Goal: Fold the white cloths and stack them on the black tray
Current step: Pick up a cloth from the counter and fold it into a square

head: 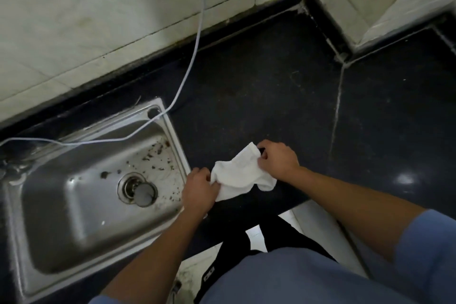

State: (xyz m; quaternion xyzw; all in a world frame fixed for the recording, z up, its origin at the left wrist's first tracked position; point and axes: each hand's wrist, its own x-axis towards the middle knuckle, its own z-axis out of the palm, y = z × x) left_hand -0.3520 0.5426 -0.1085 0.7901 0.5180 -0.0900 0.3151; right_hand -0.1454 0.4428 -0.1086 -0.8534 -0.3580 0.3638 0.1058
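Crumpled white terry cloth (243, 172) held just above the dark stone counter (259, 86), near its front edge. Left hand (200, 186) grip pinches the cloth's lower left end; right hand (278, 159) grip pinches the upper right end. Stainless steel sink (74, 205) sits just left, debris inside.

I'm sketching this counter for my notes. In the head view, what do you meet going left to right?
Sink → left hand → white cloth → right hand → pale seam in the dark counter.
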